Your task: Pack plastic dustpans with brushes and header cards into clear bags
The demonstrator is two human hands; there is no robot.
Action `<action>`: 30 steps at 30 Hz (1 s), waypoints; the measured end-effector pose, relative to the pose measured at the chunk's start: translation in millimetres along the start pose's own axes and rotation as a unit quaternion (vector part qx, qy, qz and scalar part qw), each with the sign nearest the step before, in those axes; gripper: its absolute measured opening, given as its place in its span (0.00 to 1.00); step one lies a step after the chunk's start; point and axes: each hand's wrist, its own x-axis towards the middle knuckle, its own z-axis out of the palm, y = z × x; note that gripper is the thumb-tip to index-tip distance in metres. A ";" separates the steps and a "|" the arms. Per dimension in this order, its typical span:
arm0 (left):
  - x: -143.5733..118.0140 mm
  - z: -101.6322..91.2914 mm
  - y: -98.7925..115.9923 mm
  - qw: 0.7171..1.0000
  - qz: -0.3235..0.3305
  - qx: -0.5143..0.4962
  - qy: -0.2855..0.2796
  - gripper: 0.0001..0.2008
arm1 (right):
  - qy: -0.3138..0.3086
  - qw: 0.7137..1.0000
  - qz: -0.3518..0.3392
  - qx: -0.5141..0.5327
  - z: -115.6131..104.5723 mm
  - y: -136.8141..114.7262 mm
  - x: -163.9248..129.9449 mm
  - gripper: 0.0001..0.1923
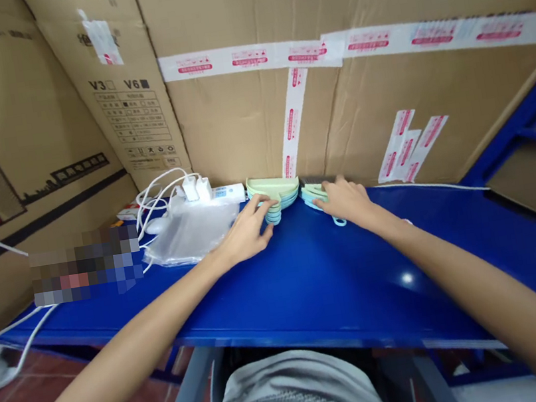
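A stack of small dustpans [274, 190], pale green on top and light blue below, stands against the cardboard, its short handles toward me. My left hand [247, 231] is at those handles, thumb and fingers apart and the fingertips touching or very near them. Just right of the stack lie small hand brushes [314, 193] in green and blue with dark bristles, one blue handle ending in a loop. My right hand [348, 201] reaches over them, thumb and fingers closed on the green brush. Its palm side is hidden.
Clear plastic bags [197, 232] lie left of the dustpans, beside a white power strip [229, 194] with plugs and tangled cables. Tall cardboard [246, 123] walls the back and left of the blue table [291, 291]. A blue metal frame [522, 116] rises at right.
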 end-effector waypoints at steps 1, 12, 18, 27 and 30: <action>1.0 0.3 -0.2 1.000 0.000 0.000 -0.002 0.26 | 0.013 1.000 -0.009 0.002 2.5 -1.4 -5.5 0.30; 5.3 3.2 0.6 1.000 0.007 0.019 -0.021 0.28 | 0.032 0.996 -0.082 -0.018 25.2 10.6 -53.2 0.21; 20.4 9.9 9.5 0.993 -0.060 0.095 -0.035 0.23 | 0.023 0.992 -0.118 -0.028 31.6 22.9 -59.6 0.19; 35.6 17.7 31.0 0.958 -0.132 0.233 -0.106 0.21 | 0.036 0.983 -0.178 0.038 33.5 41.7 -46.8 0.14; 29.6 16.5 29.0 0.960 -0.133 0.220 -0.107 0.28 | 0.045 0.982 -0.179 0.031 36.4 37.4 -44.4 0.15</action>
